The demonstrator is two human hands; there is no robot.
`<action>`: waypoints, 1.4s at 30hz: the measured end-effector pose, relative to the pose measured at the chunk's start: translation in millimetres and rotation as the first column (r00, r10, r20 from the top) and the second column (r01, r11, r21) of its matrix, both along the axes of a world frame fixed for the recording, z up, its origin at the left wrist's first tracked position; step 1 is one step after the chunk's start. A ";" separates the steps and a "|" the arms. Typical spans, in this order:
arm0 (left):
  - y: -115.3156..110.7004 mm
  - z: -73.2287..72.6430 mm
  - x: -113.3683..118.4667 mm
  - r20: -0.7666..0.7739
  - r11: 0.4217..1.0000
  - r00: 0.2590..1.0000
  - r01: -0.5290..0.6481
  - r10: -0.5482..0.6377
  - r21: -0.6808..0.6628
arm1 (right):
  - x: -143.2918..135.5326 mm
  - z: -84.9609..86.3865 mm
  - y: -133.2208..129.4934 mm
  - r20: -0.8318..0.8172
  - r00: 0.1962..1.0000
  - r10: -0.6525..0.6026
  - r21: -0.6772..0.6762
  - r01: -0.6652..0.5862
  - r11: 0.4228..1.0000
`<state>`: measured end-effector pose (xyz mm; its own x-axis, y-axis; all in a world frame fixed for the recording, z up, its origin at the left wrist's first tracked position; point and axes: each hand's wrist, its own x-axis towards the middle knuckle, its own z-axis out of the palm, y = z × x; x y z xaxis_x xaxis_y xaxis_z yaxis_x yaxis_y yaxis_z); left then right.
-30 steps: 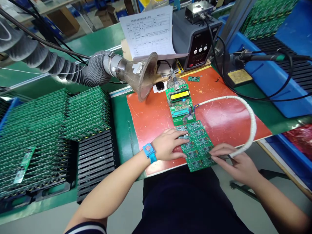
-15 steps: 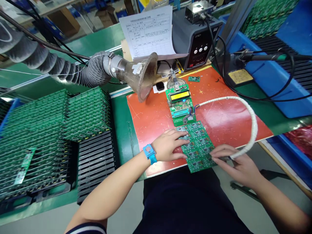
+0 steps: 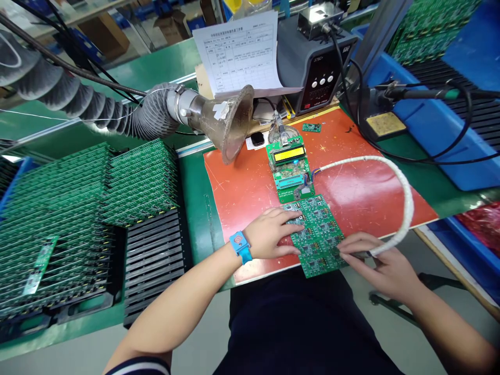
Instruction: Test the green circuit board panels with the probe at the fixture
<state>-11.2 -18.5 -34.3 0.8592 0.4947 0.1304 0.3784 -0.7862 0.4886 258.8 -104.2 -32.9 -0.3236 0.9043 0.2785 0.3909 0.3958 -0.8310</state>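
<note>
A green circuit board panel [image 3: 318, 237] lies on the red mat, its near edge reaching past the mat's front edge. My left hand [image 3: 271, 233], with a blue wrist strap, rests with spread fingers on the panel's left side. My right hand [image 3: 380, 263] pinches the end of a white-sleeved cable [image 3: 406, 200] at the panel's right side; the tip is hidden by the fingers. That cable loops back to a programmer board [image 3: 289, 169] with a lit yellow display, directly behind the panel.
Racks of upright green boards [image 3: 54, 219] stand at left beside a black slotted rack [image 3: 156, 260]. A fume extraction funnel [image 3: 234, 125] overhangs the mat [image 3: 242, 182]. Behind are a soldering station [image 3: 318, 67] and paper sheet [image 3: 238, 52]. A blue bin [image 3: 437, 135] stands right.
</note>
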 end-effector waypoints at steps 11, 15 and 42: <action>0.3 -0.2 0.0 -0.002 1.000 1.000 0.001 -0.001 0.001 | 0.2 0.5 0.3 -0.004 1.000 0.001 0.015 -0.001 1.000; 0.2 -0.5 0.0 -0.013 1.000 1.000 0.002 -0.002 -0.021 | -0.1 -0.2 0.4 0.007 1.000 -0.002 -0.001 0.002 1.000; -4.7 -8.5 3.1 -0.038 0.997 0.998 -0.049 0.052 0.059 | 0.4 -6.4 0.6 0.083 0.996 -0.006 0.084 -0.001 0.996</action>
<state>-8.1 -23.2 -42.8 0.8383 0.5302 0.1266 0.4366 -0.7921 0.4265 259.2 -103.6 -39.3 -0.3463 0.8799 0.3252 0.4588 0.4613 -0.7594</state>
